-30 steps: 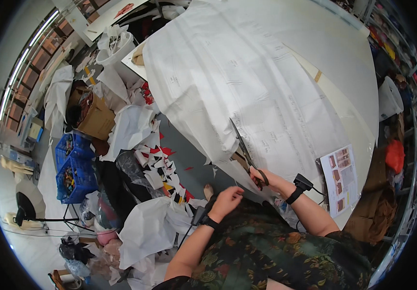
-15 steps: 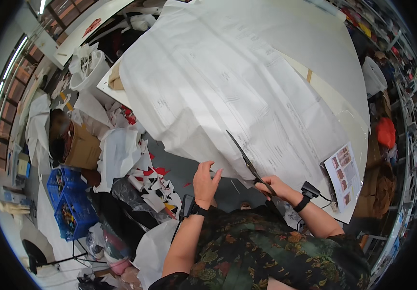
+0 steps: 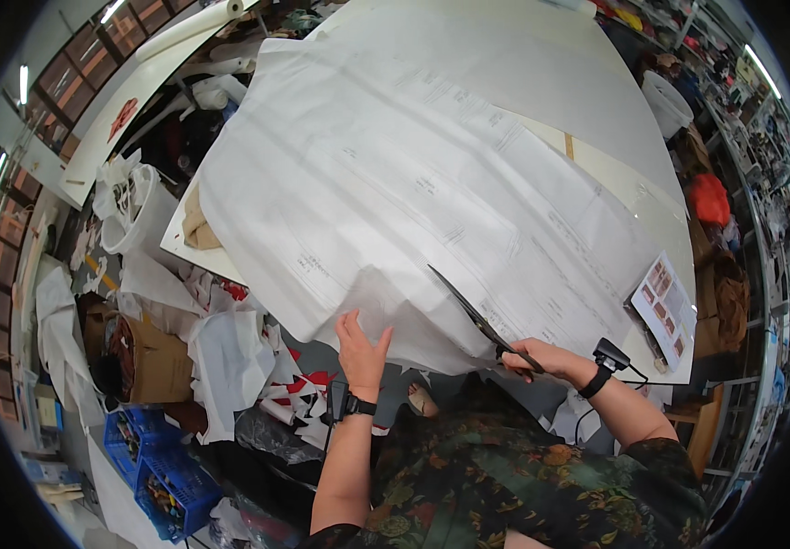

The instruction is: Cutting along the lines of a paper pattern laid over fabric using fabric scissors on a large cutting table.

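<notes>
A large white sheet of pattern paper (image 3: 386, 165) with printed lines spreads across the table, its near edge hanging over the front. Closed around the handles of dark scissors (image 3: 473, 316), my right hand (image 3: 541, 359) holds them at the sheet's near edge. The long blades point up and left over the paper. My left hand (image 3: 361, 355) is open at the hanging edge, fingers spread and touching or very close to a raised fold of the sheet. Each wrist wears a black strap with a small device.
A picture sheet (image 3: 662, 302) lies at the table's right corner. Left of the table stand a white bin (image 3: 139, 215), a cardboard box (image 3: 159, 359) and blue crates (image 3: 171, 499). Paper and fabric scraps (image 3: 299, 393) litter the floor. Shelving runs along the right.
The view has shifted. My left hand has moved left along the sheet's near edge, farther from the scissors. My right hand still holds the scissors.
</notes>
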A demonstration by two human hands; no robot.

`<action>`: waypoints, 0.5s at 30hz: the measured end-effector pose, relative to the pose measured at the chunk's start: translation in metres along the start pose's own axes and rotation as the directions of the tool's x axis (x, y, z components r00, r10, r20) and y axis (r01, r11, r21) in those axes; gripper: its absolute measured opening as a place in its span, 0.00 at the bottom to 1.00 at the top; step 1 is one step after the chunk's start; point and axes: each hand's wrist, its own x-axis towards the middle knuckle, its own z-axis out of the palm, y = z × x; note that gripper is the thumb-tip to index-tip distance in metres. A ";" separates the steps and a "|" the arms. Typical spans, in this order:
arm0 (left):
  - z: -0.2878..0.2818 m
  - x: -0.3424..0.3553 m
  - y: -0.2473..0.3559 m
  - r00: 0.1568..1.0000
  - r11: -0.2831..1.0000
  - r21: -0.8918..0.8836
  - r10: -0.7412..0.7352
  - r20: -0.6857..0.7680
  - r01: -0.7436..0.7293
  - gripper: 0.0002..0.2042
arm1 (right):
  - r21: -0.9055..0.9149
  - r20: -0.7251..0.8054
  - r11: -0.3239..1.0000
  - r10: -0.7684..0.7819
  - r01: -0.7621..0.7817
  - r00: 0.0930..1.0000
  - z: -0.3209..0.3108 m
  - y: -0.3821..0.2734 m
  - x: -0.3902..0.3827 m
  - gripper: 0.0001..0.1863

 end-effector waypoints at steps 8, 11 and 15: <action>-0.005 0.030 -0.031 0.969 0.984 0.145 0.070 0.238 -0.106 0.25 | 0.003 -0.019 1.000 -0.012 0.012 1.000 0.000 -0.072 0.034 0.30; 0.005 0.035 -0.002 0.962 0.985 0.124 0.082 0.260 -0.118 0.23 | -0.027 -0.004 0.999 -0.025 0.025 1.000 -0.036 -0.064 0.040 0.30; 0.014 0.033 0.020 0.921 0.976 0.137 0.109 0.375 -0.171 0.19 | -0.033 0.036 0.999 -0.024 0.025 0.999 -0.064 -0.095 0.038 0.30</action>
